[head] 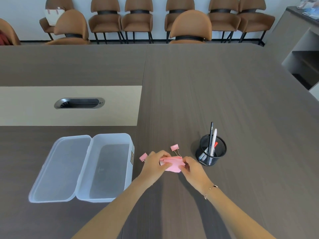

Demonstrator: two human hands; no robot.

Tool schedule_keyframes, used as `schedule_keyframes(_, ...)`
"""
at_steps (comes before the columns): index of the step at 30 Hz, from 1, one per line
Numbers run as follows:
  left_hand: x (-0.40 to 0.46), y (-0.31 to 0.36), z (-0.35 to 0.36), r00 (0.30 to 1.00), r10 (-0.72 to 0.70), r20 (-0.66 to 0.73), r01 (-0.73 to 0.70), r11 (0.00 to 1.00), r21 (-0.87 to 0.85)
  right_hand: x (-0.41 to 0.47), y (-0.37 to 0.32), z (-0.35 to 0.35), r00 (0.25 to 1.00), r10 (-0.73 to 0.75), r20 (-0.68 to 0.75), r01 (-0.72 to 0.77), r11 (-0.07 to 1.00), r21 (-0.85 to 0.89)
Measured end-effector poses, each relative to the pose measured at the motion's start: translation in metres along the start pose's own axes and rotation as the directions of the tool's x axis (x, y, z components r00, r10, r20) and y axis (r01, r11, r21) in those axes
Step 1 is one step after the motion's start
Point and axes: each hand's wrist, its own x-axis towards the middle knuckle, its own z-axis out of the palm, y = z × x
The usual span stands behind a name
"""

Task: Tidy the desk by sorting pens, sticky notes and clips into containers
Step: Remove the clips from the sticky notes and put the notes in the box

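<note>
Two hands are meeting over the dark desk (224, 94), nearest the camera. The left hand (154, 165) and the right hand (193, 169) are both pinching a small stack of pink sticky notes (172, 164) between thumb and fingertips, one at each end, holding it just off the surface. To do this well, I would be squaring the loose sheets into one neat block before carrying them left, keeping the grip light so the paper is not creasing.

Just beyond the hands, two pink binder clips are lying on the desk: one (143, 156) beside the left hand, the other (174, 147) behind the notes. To the left, a clear plastic box (110, 169) is sitting open and seemingly empty, its lid (60, 168) flat beside it. To the right, a black mesh cup (211, 150) is already holding the pens (214, 140).
</note>
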Motion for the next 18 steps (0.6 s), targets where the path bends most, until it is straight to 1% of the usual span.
schedule_keyframes(1, -0.002, -0.002, 0.005, 1.000, -0.009, 0.001, 0.009, 1.000, -0.006, -0.001, 0.003, 0.003, 1.000, 0.011, 0.018, -0.010, 1.000, -0.023)
schedule_keyframes(3, -0.004, -0.007, 0.013, 0.999, -0.049, 0.021, 0.050, 0.996, -0.080, -0.003, 0.008, 0.008, 0.999, 0.015, 0.042, -0.012, 0.998, -0.063)
schedule_keyframes(5, -0.006, -0.007, 0.017, 0.997, -0.061, 0.037, 0.066, 0.989, -0.131, -0.005, 0.010, 0.009, 0.999, 0.011, 0.051, -0.008, 0.998, -0.056)
schedule_keyframes(8, -0.006, -0.007, 0.016, 0.998, -0.049, 0.038, 0.054, 0.986, -0.158, -0.006, 0.009, 0.006, 1.000, -0.020, 0.015, 0.020, 1.000, -0.021)
schedule_keyframes(12, -0.006, -0.013, 0.016, 0.995, -0.082, 0.063, 0.089, 0.990, -0.111, -0.008, 0.012, 0.008, 0.998, -0.024, 0.056, 0.027, 0.997, -0.070)
schedule_keyframes(14, -0.003, -0.013, 0.015, 0.995, -0.093, 0.042, 0.095, 0.993, -0.071, -0.006, 0.008, 0.006, 0.999, -0.045, 0.018, 0.046, 0.998, -0.047)
schedule_keyframes(16, -0.001, -0.013, 0.012, 0.995, -0.096, 0.005, 0.096, 0.994, -0.046, -0.001, 0.004, 0.004, 0.997, -0.064, -0.033, 0.062, 0.995, -0.080)
schedule_keyframes(18, 0.000, -0.013, 0.012, 0.995, -0.099, -0.007, 0.099, 0.995, -0.029, 0.001, 0.002, 0.003, 0.998, -0.057, -0.013, 0.054, 0.989, -0.139)
